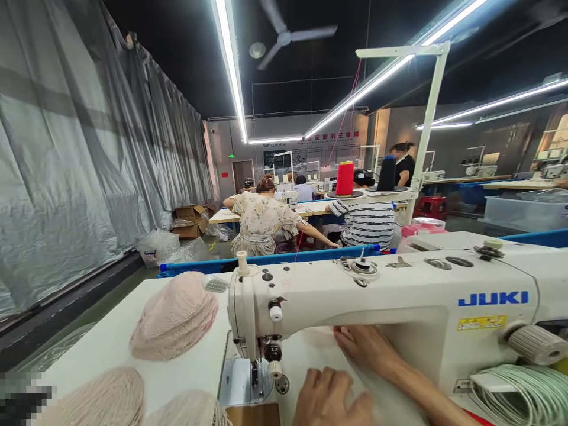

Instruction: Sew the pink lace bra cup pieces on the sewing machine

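To the left of both hands, pink fabric pieces point(175, 319) lie on the white table point(195, 373). Next, the sewing machine point(377, 290) has its needle just beside the left hand point(331, 399), palm down, fingers loosely bent, grasping nothing visible. Beyond, the right hand point(366, 349) reaches leftward beneath the machine's arm, fingertips partly hidden; I cannot tell its grip.

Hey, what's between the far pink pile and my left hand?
In the head view, the machine's needle end and the metal plate beneath it lie between the far pink pile and your left hand.
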`<state>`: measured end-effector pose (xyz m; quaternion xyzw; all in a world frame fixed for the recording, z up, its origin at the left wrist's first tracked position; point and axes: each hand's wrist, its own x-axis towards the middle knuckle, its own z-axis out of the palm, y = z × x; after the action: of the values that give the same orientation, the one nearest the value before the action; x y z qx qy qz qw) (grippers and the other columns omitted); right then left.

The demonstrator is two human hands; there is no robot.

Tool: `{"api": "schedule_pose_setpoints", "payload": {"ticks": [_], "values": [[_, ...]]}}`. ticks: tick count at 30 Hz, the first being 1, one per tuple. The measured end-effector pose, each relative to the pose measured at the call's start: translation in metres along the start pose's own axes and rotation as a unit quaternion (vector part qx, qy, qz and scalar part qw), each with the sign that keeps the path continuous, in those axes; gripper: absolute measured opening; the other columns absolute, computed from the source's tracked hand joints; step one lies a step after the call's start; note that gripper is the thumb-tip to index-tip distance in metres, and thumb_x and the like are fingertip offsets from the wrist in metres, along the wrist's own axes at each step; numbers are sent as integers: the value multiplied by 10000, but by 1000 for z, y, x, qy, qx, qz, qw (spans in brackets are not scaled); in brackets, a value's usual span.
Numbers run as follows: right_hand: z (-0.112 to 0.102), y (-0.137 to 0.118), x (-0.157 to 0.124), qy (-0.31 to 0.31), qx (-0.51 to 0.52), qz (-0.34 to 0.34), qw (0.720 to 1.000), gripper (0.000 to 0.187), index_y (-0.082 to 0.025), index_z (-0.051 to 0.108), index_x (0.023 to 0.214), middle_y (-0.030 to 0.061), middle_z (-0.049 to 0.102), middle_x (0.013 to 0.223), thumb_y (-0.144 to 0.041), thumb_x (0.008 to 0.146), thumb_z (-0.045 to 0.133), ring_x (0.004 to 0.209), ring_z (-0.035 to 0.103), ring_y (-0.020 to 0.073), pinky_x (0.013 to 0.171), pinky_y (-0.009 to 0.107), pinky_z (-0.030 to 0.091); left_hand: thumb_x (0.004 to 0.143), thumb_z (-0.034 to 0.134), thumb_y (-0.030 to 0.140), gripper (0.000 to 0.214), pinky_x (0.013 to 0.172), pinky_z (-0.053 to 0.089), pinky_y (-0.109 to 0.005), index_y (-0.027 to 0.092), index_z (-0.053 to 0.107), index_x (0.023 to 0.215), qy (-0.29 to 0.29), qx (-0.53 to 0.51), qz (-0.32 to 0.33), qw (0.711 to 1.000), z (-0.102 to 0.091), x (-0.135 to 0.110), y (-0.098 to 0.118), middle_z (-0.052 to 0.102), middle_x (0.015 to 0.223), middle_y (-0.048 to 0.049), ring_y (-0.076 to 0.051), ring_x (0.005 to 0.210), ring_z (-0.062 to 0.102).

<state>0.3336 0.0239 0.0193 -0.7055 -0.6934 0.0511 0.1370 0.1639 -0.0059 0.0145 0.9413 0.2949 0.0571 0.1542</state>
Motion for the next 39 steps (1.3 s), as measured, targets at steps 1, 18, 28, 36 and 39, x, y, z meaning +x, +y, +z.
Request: {"api": "schedule_pose_setpoints", "payload": {"ticks": [1,18,28,36,39], "values": [[0,0,0,4,5,6,1000,248,-172,575,1099,51,597,1100,-344,923,546,922,603,173,797,381,508,877,451,342,330,931,383,-447,202,585,1144,-2,7,5,1000,-11,2,-3,543,1223,-121,-312,1094,493],[4,-13,4,-34,50,-60,996,195,-160,609,985,28,629,991,-335,924,546,872,613,157,789,367,504,789,349,42,393,949,376,-355,155,543,1112,34,-3,-105,994,-20,9,-37,559,1161,-95,-235,1073,499],[0,-13,4,-69,42,-22,997,229,-169,589,1059,42,610,1060,-346,919,551,902,607,167,790,372,507,773,416,49,392,933,364,-440,114,537,1140,-4,34,-112,993,-28,-5,-29,476,1247,-175,-315,1146,435],[3,-12,2,-59,76,-34,995,205,-169,610,995,28,627,1007,-347,933,528,870,613,157,781,354,509,785,345,16,439,942,356,-425,148,528,1161,-13,55,-139,989,-39,-11,-22,482,1239,-143,-292,1165,422],[4,-8,3,-56,98,-30,993,223,-163,609,999,22,626,997,-361,929,533,852,616,160,757,344,516,751,375,14,435,923,380,-413,158,554,1120,-15,61,-126,990,-39,-15,-23,493,1233,-134,-290,1159,439]]}}
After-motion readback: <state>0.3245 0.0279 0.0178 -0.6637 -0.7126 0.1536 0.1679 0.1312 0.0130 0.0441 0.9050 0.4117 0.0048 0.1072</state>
